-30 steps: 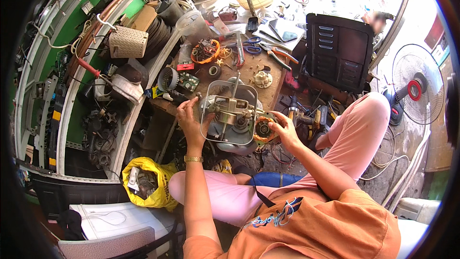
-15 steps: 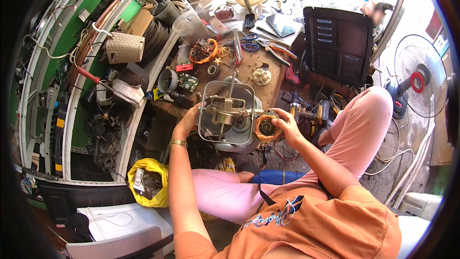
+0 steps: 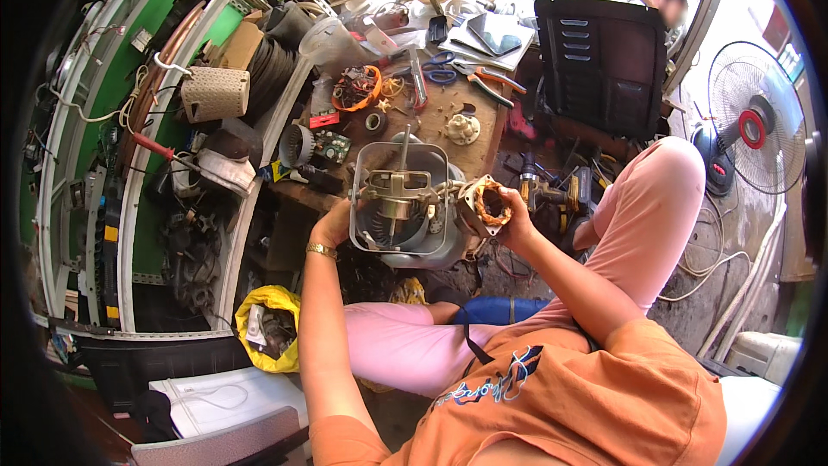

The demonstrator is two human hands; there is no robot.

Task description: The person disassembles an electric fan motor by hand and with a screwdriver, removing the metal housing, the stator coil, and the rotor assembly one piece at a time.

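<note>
My left hand (image 3: 335, 223) is closed on the left side of a grey appliance housing (image 3: 431, 257), its fingers partly hidden behind the rim. Inside the housing's rounded rectangular rim, a metal bracket holds a cylindrical rotor (image 3: 396, 207) with a long upright shaft. Just right of the housing, my right hand (image 3: 516, 217) grips a motor stator (image 3: 470, 214), a ring with orange-brown windings. The stator is tilted, with its wound opening turned toward my right hand. It sits close beside the housing; whether the two touch I cannot tell.
Beyond my hands, a wooden worktop (image 3: 423, 125) carries pliers (image 3: 490, 79), blue-handled scissors (image 3: 441, 69), an orange bowl of small parts (image 3: 357, 88) and a white plastic part (image 3: 462, 129). A cordless drill (image 3: 528, 181) lies beside my knee. A pedestal fan (image 3: 752, 125) stands right, metal shelving (image 3: 129, 207) left.
The stator has been turned in my right hand, so its opening now faces further right. My left hand keeps its hold on the housing. The whole view has shifted slightly.
</note>
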